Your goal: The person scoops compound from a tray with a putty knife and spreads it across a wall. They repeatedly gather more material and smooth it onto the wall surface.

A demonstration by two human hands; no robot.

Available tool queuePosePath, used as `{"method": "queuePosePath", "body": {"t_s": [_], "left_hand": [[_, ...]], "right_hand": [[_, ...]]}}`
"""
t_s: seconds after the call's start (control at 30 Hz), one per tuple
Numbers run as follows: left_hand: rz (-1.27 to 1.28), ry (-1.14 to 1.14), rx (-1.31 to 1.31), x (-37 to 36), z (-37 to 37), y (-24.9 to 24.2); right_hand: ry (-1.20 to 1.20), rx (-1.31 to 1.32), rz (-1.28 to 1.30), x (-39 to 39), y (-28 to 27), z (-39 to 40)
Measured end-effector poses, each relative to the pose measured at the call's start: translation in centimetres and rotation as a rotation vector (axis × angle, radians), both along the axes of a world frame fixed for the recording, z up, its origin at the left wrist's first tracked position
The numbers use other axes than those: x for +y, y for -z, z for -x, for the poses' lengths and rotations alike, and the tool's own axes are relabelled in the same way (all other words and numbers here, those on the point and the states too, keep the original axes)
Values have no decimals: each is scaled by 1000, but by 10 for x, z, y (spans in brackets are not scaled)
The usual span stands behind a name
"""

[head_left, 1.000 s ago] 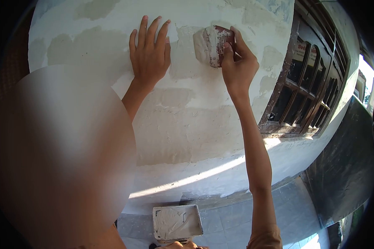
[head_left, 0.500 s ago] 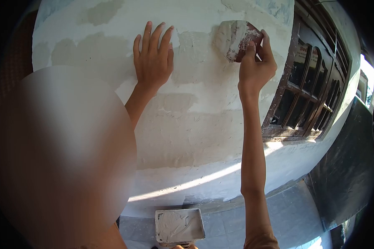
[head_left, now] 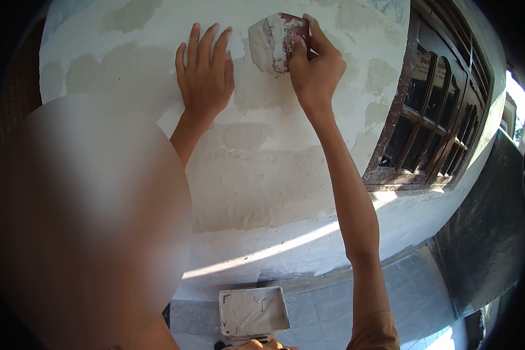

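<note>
The right hand (head_left: 316, 70) pinches a putty scraper (head_left: 274, 42) high on the wall (head_left: 262, 169), thumb and fingers closed on its dark reddish handle end while the broad blade, smeared with pale filler, lies flat against the plaster up and to the left of the knuckles. The left hand (head_left: 203, 76) is spread open just beside it, palm and all fingers pressed flat on the wall, fingertips pointing up; it holds nothing. The two hands are near each other but apart, with the blade between them at fingertip level. The wall is patchy, with grey-beige bands of filler over white, and a strip of sunlight crosses its lower part. To the right stands a dark wooden window frame (head_left: 426, 116) with several panes. Down at the foot of the wall, on the tiled floor (head_left: 326, 315), rests a rectangular tray (head_left: 254, 312) coated with filler. A blurred shape covers the lower left of the view.
</note>
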State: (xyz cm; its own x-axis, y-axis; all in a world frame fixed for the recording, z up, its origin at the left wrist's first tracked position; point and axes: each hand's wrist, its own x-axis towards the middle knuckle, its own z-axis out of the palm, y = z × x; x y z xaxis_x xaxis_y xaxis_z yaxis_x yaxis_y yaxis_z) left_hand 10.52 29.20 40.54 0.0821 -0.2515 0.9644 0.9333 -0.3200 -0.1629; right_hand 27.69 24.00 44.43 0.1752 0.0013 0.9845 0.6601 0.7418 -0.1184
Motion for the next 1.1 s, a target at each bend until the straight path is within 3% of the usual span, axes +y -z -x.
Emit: {"method": "queuePosePath", "body": {"t_s": [0.13, 0.3, 0.4, 0.43, 0.53, 0.63, 0.67, 0.73, 0.8, 0.87, 1.03, 1.1], "left_hand": [[13, 13, 0, -3, -1, 0], [-10, 14, 5, 0, 2, 0], [-24, 14, 13, 1, 0, -1], [-19, 14, 12, -1, 0, 0], [-11, 15, 17, -1, -1, 0], [-14, -14, 18, 0, 2, -1], [-11, -9, 23, 1, 1, -1], [-40, -12, 14, 2, 3, -2], [-31, -5, 14, -1, -1, 0], [-22, 0, 17, -2, 1, -2], [-50, -15, 20, 1, 3, -2], [-47, -13, 26, 1, 1, -2]], "right_hand": [[-180, 354, -86, -22, -3, -33], [-199, 5, 10, -14, 17, -2], [-124, 205, 41, -11, 21, -30], [-125, 284, -57, -17, 19, -38], [-271, 361, -75, -32, 15, -40], [-226, 112, 20, -11, 20, -10], [-62, 35, 56, -2, 22, -10], [-77, 227, 78, -6, 18, -25], [-28, 390, -130, -12, 17, -54], [-268, 491, -174, -23, 14, -56], [-183, 55, 53, -5, 27, -19], [-147, 202, 15, -7, 29, -40]]}}
